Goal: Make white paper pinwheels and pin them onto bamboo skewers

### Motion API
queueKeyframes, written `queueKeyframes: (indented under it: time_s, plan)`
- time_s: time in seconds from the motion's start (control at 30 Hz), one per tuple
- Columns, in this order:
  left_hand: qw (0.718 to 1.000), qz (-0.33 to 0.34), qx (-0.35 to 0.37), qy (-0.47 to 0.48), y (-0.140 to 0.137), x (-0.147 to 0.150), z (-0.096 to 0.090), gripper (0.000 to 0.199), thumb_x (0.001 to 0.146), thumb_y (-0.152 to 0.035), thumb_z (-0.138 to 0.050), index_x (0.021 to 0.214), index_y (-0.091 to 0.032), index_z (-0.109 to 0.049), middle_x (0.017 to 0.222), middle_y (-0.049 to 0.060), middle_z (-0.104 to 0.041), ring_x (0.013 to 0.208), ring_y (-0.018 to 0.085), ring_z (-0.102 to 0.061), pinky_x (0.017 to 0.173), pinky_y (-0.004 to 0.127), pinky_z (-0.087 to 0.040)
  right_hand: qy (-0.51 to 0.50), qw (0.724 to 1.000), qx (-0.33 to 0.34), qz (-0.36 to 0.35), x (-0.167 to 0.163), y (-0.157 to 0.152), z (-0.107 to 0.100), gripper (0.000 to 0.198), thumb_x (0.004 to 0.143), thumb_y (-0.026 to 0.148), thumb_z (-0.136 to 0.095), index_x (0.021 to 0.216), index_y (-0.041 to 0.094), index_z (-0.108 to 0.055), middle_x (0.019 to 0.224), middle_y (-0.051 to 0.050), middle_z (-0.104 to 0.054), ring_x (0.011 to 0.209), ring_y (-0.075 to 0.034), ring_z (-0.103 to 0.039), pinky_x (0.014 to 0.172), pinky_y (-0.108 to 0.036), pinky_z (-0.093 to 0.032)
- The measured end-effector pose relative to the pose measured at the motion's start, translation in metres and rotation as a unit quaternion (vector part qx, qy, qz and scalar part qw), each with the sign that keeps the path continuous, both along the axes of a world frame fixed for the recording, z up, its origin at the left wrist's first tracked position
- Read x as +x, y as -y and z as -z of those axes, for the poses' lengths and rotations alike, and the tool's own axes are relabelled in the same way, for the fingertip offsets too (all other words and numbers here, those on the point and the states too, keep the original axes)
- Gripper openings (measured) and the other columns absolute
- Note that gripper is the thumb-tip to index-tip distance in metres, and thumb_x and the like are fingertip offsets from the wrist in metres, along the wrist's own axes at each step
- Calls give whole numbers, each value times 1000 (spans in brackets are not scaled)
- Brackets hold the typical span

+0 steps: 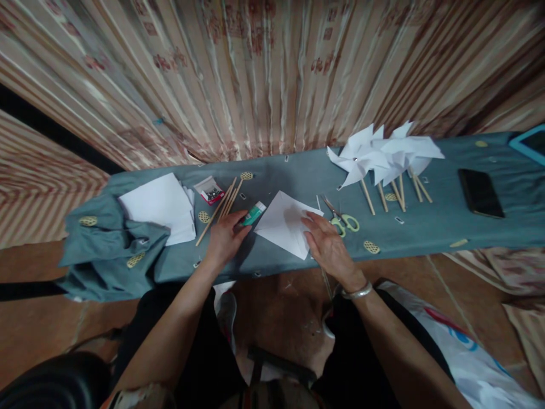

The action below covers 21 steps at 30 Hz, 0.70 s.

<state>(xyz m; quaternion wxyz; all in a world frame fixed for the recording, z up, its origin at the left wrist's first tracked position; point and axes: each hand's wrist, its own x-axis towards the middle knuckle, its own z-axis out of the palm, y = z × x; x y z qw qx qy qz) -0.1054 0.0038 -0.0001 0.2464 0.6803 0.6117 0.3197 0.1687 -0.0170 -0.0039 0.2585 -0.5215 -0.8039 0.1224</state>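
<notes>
A white square of paper with crease lines lies turned like a diamond in front of me. My right hand rests on its right corner, fingers spread and flat. Just left of the paper, a green tube with a white end, looking like a glue stick, sits between the thumb and fingers of my left hand. Green-handled scissors lie partly open beyond my right hand. Several wooden sticks lie beside my left hand, near a small red and white packet.
A stack of white paper lies at the left on the grey-green cloth. White paper pinwheels on sticks are piled at the right rear. Farther right are a dark phone and a blue-edged device. A pleated curtain hangs behind.
</notes>
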Motion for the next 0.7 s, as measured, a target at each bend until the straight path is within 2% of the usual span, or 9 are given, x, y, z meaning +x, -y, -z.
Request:
queueKeyframes:
  time_s: [0.07, 0.13, 0.2, 0.27, 0.33, 0.4, 0.47, 0.53, 0.7]
  plan:
    - [989, 18, -68, 132, 4, 14, -2, 44, 75, -38, -71, 113, -17, -70, 106, 7, -74, 92, 23, -68, 87, 37, -52, -94, 994, -42, 23, -5, 2, -5, 39, 97, 35, -43, 128, 17, -59, 138, -15, -58, 130, -27, -51, 110, -49, -41]
    - [958, 47, -128, 251, 9, 29, -7, 46, 70, -40, -76, 109, -16, -72, 98, 5, -76, 86, 21, -69, 84, 34, -52, -219, 967, -125, 37, -13, 3, -9, 39, 92, 41, -53, 123, 19, -62, 128, -13, -65, 120, -26, -60, 103, -47, -47]
    - [923, 82, -180, 330, 15, 43, -13, 45, 68, -37, -78, 107, -15, -74, 97, 6, -76, 85, 20, -69, 83, 32, -52, -345, 909, -232, 17, -22, 5, -13, 39, 85, 45, -62, 115, 20, -66, 116, -10, -71, 106, -24, -66, 96, -43, -51]
    - [897, 97, -218, 372, 19, 53, -19, 46, 65, -36, -81, 106, -16, -74, 100, 6, -76, 86, 20, -69, 82, 32, -52, -448, 833, -324, -11, -31, 7, -17, 36, 80, 47, -68, 105, 20, -70, 106, -7, -74, 96, -21, -68, 94, -40, -51]
    - [877, 106, -242, 401, 21, 58, -23, 46, 62, -35, -83, 104, -17, -75, 98, 6, -77, 85, 20, -70, 82, 33, -53, -524, 763, -379, -6, -38, 9, -21, 34, 75, 47, -74, 96, 20, -73, 96, -5, -76, 88, -18, -68, 92, -37, -51]
    - [864, 115, -257, 417, 22, 60, -23, 47, 60, -36, -85, 102, -17, -76, 98, 7, -77, 87, 21, -70, 83, 34, -53, -570, 713, -409, 14, -43, 12, -23, 33, 68, 45, -80, 90, 20, -75, 87, -3, -76, 82, -17, -68, 88, -34, -52]
    - [857, 115, -264, 427, 23, 61, -21, 46, 58, -35, -86, 100, -17, -76, 101, 7, -76, 91, 22, -70, 85, 34, -53, -595, 684, -422, 24, -46, 12, -23, 33, 65, 42, -83, 88, 20, -75, 83, -2, -76, 78, -16, -68, 85, -32, -52]
    - [854, 99, -259, 441, 22, 62, -19, 46, 58, -36, -86, 98, -17, -76, 105, 8, -76, 94, 22, -70, 88, 35, -53, -614, 666, -422, 29, -47, 11, -22, 33, 63, 40, -85, 88, 21, -76, 82, -1, -76, 78, -15, -68, 84, -30, -52]
    - [837, 45, -251, 485, 23, 64, -16, 42, 60, -36, -86, 96, -17, -76, 110, 9, -74, 97, 22, -69, 91, 35, -52, -648, 644, -403, 51, -48, 6, -16, 25, 62, 36, -86, 79, 21, -76, 81, 0, -75, 77, -13, -66, 80, -28, -53]
